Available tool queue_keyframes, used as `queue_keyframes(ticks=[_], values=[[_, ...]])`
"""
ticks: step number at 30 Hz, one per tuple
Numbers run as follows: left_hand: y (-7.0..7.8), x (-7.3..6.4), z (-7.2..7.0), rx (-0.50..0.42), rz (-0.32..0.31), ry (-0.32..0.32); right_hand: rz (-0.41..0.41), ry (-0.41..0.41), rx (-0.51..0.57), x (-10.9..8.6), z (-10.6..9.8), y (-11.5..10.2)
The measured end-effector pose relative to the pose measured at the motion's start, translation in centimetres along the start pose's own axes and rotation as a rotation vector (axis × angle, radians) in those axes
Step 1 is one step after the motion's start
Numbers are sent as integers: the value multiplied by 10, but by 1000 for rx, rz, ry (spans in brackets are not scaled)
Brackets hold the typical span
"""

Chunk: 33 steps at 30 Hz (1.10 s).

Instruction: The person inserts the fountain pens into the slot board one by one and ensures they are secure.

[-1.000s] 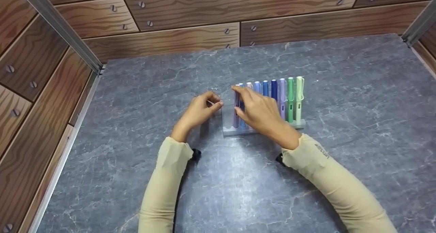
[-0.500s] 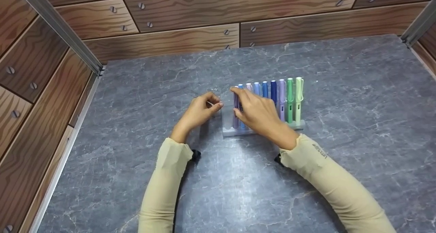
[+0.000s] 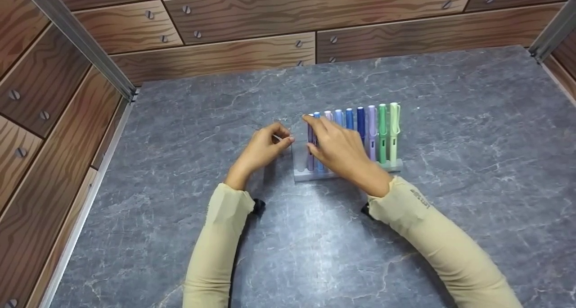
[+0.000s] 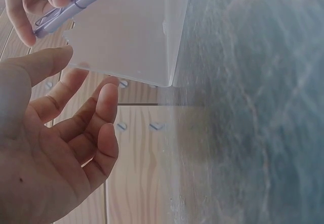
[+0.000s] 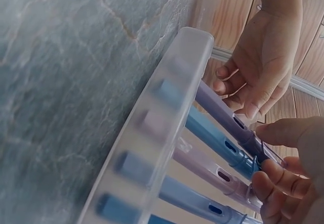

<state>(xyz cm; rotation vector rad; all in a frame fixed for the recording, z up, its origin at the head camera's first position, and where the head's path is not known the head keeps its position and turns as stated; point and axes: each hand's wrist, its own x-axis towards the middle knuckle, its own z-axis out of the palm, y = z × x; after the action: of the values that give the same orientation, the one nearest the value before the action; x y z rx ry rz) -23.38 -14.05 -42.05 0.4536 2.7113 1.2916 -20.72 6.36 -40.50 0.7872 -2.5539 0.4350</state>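
Note:
A clear pen stand holds several capped pens upright in a row, running from purple and blue shades on the left to green and pale green on the right. My right hand pinches the leftmost purple pen between thumb and fingers near its top; the pen's lower end sits in the stand. My left hand pinches the left edge of the stand's clear panel, thumb on one side and index finger on the other. The right hand hides parts of the middle pens.
The stand rests on a grey marbled tabletop. Wood-patterned walls with metal corner posts enclose the back and sides. Beside the purple pen stand blue and pink pens.
My right hand has shifted very slightly left and stays on the purple pen. The left hand keeps its place at the stand's edge.

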Motion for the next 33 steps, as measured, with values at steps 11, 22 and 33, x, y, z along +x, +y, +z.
queue_keyframes(ticks=[11, 22, 33], values=[[-1, 0, 0, 1, 1, -9, 46, -38, 26, 0, -5, 5], [0, 0, 0, 13, -2, -8, -1, -42, 13, 2, -5, 4], [-1, 1, 0, 3, -4, -4, 51, -112, -10, 5, -10, 3]])
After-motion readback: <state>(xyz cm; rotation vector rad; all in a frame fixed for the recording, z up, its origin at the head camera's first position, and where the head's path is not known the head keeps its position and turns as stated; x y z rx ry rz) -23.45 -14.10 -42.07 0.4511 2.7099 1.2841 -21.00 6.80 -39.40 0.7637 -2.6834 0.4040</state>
